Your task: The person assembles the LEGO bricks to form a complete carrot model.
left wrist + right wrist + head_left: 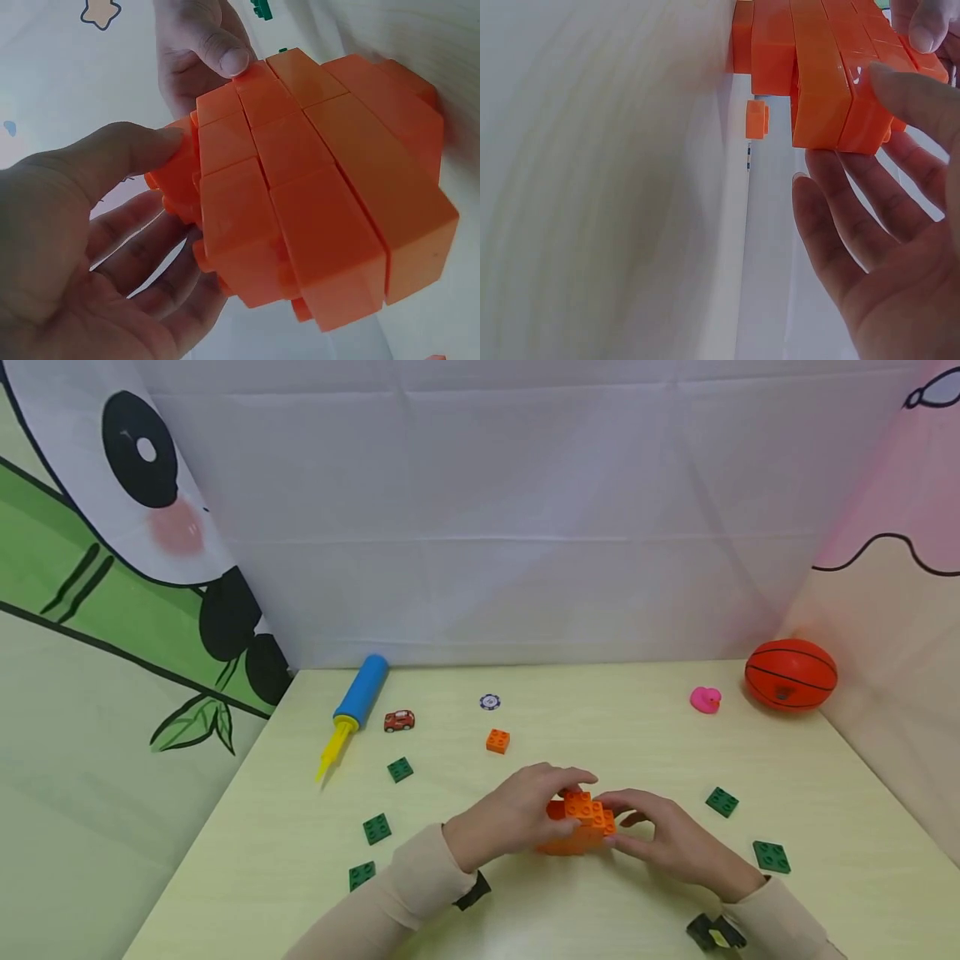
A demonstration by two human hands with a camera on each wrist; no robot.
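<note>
A pale yellow table (675, 752) is sitting between cartoon-printed cloth walls, with green plates (377, 828) and a loose orange brick (497, 741) lying scattered around. At its near middle, the left hand (513, 814) and right hand (671, 843) are cupping an orange block stack (581, 824) from opposite sides, probably steadying it. Both hands' fingers are curling around it, thumbs pressing its top.

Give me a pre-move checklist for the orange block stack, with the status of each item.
1. Left hand on the orange block stack: ok, thumb and fingers on it.
2. Right hand on the stack: ok, thumb and fingertips touch it.
3. Stack's bricks seated flush: ok in the left wrist view.
4. Loose orange brick within reach: ok, just beyond the stack.
5. Green plates clear of the hands: ok.
6. Firmness of each grip: cannot tell.
</note>
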